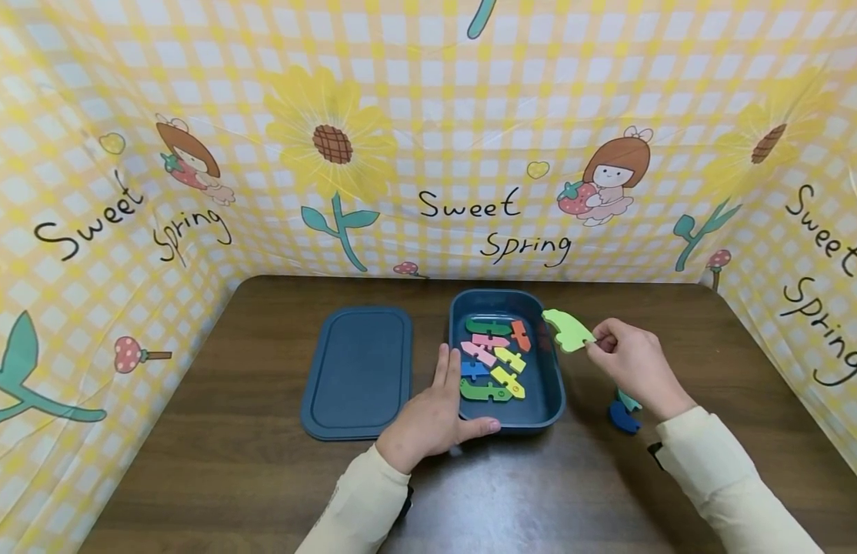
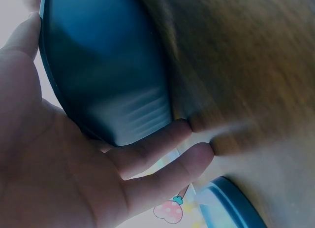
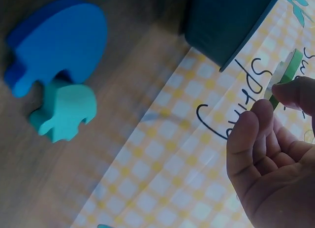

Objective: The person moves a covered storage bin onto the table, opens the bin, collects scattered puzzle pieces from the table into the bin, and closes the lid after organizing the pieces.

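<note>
A light green puzzle piece (image 1: 568, 331) with a scalloped edge is pinched between the thumb and fingers of my right hand (image 1: 636, 362), raised beside the right rim of a dark blue box (image 1: 539, 408). In the right wrist view the piece (image 3: 290, 68) shows edge-on. My left hand (image 1: 428, 415) rests against the box's near left corner, its fingers straight along the outer wall and its thumb at the front rim. Several colourful puzzle pieces lie in the box, among them a dark green piece (image 1: 487, 328), an orange piece (image 1: 521, 336) and a yellow piece (image 1: 508, 382).
A matching dark blue lid (image 1: 359, 373) lies flat left of the box. Under my right wrist, a blue piece (image 3: 61, 41) and a teal piece (image 3: 69, 110) are on the brown table (image 1: 214, 462). A yellow checked cloth (image 1: 428, 138) hangs behind and at both sides.
</note>
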`<action>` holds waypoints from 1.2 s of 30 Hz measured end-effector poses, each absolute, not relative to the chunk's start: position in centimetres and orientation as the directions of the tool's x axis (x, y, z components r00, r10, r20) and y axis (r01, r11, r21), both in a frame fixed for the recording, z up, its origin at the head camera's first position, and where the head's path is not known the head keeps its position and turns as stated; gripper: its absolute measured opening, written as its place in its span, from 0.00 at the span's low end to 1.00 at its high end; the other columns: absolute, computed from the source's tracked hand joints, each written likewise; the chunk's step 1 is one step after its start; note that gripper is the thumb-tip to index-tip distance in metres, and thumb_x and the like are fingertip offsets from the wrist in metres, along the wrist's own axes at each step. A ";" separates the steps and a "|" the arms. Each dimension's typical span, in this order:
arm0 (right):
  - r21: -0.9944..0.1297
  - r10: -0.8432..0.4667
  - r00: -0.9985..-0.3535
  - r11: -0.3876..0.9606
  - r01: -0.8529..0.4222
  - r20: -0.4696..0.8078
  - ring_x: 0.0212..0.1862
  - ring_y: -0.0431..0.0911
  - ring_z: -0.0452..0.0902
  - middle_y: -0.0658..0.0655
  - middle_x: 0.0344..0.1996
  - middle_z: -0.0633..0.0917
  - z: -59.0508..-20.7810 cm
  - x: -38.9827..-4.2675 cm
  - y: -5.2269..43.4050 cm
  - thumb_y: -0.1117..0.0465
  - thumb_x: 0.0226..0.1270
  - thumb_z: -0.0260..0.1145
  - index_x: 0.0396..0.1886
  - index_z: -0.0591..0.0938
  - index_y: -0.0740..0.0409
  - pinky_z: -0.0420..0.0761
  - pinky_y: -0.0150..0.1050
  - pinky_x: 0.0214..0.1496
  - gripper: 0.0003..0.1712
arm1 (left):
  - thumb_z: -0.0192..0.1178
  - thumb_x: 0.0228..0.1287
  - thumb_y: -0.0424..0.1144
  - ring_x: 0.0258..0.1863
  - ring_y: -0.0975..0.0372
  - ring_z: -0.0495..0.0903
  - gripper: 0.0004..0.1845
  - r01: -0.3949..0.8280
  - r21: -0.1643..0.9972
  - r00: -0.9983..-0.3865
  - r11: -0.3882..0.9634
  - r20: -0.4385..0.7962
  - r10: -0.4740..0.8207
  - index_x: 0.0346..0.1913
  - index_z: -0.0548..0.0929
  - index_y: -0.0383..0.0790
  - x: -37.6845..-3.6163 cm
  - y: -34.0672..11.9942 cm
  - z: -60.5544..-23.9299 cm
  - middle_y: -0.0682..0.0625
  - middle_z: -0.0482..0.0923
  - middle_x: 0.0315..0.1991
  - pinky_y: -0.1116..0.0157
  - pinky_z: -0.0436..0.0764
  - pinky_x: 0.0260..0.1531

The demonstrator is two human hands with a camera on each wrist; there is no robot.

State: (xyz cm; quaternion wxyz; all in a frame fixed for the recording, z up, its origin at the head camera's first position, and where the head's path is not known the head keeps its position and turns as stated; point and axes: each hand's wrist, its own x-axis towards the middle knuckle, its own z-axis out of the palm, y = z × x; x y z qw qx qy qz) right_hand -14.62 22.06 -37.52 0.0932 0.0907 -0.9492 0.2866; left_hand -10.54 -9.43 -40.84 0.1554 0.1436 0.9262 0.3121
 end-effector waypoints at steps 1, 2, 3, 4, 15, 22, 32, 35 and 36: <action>-0.528 -0.121 -0.966 0.818 -0.228 0.229 0.31 0.47 0.76 0.53 0.29 0.84 -37.5 -14.7 21.9 0.63 0.68 0.65 0.38 0.82 0.62 0.76 0.46 0.37 0.05 | 0.66 0.59 0.68 0.25 0.60 0.79 0.65 0.170 0.622 -0.911 0.764 -0.197 0.363 0.82 0.35 0.42 -10.5 -9.4 -40.8 0.47 0.24 0.82 0.62 0.76 0.24; -0.528 -0.123 -0.966 0.818 -0.230 0.230 0.31 0.47 0.76 0.53 0.28 0.83 -37.4 -14.9 21.7 0.63 0.68 0.65 0.38 0.82 0.62 0.76 0.46 0.37 0.05 | 0.66 0.59 0.68 0.24 0.60 0.79 0.65 0.171 0.622 -0.911 0.764 -0.196 0.363 0.82 0.35 0.42 -10.5 -9.4 -40.9 0.47 0.24 0.82 0.62 0.76 0.24; -0.530 -0.123 -0.966 0.816 -0.229 0.228 0.31 0.48 0.76 0.53 0.28 0.83 -37.4 -15.0 21.5 0.63 0.67 0.65 0.38 0.82 0.62 0.76 0.46 0.37 0.06 | 0.66 0.59 0.68 0.24 0.60 0.79 0.65 0.170 0.621 -0.911 0.765 -0.198 0.363 0.82 0.35 0.42 -10.6 -9.4 -40.9 0.47 0.24 0.81 0.62 0.76 0.24; -0.533 -0.123 -0.966 0.815 -0.229 0.226 0.31 0.48 0.76 0.53 0.28 0.83 -37.4 -15.2 21.3 0.63 0.67 0.66 0.38 0.82 0.62 0.76 0.46 0.37 0.06 | 0.66 0.59 0.68 0.25 0.60 0.80 0.65 0.169 0.620 -0.911 0.766 -0.198 0.362 0.82 0.35 0.42 -10.6 -9.4 -40.9 0.47 0.24 0.81 0.62 0.76 0.24; -0.543 -0.125 -0.970 0.810 -0.222 0.210 0.33 0.51 0.76 0.57 0.29 0.83 -37.7 -16.9 19.5 0.63 0.67 0.67 0.38 0.82 0.64 0.76 0.45 0.36 0.07 | 0.65 0.59 0.69 0.26 0.60 0.80 0.65 0.163 0.615 -0.910 0.772 -0.210 0.359 0.82 0.35 0.43 -10.6 -9.4 -40.8 0.48 0.24 0.81 0.62 0.76 0.25; -0.564 -0.131 -0.980 0.803 -0.194 0.150 0.35 0.52 0.76 0.57 0.31 0.83 -37.7 -17.8 18.1 0.61 0.69 0.64 0.40 0.81 0.62 0.77 0.45 0.38 0.08 | 0.65 0.59 0.70 0.31 0.56 0.83 0.65 0.157 0.605 -0.909 0.780 -0.220 0.353 0.82 0.35 0.43 -10.6 -9.3 -40.7 0.48 0.23 0.81 0.60 0.78 0.30; -0.584 -0.153 -0.982 0.790 -0.187 0.108 0.34 0.52 0.76 0.59 0.33 0.82 -38.0 -18.9 16.5 0.61 0.70 0.66 0.43 0.81 0.63 0.79 0.41 0.34 0.09 | 0.63 0.58 0.71 0.39 0.54 0.85 0.65 0.162 0.580 -0.912 0.798 -0.222 0.346 0.82 0.35 0.43 -10.6 -9.2 -40.7 0.47 0.25 0.82 0.57 0.81 0.36; -0.576 -0.164 -0.980 0.793 -0.200 0.114 0.33 0.52 0.76 0.59 0.32 0.82 -38.0 -19.2 16.1 0.62 0.70 0.66 0.43 0.81 0.64 0.79 0.41 0.33 0.09 | 0.63 0.58 0.71 0.38 0.54 0.85 0.65 0.164 0.582 -0.911 0.796 -0.220 0.348 0.82 0.35 0.43 -10.6 -9.2 -40.7 0.47 0.24 0.82 0.57 0.80 0.35; -0.572 -0.166 -0.979 0.795 -0.203 0.117 0.33 0.52 0.76 0.59 0.32 0.82 -38.0 -19.3 16.0 0.62 0.70 0.66 0.43 0.81 0.64 0.79 0.41 0.33 0.09 | 0.63 0.58 0.71 0.38 0.54 0.85 0.65 0.164 0.582 -0.911 0.796 -0.220 0.349 0.82 0.35 0.43 -10.6 -9.3 -40.7 0.47 0.24 0.82 0.57 0.80 0.35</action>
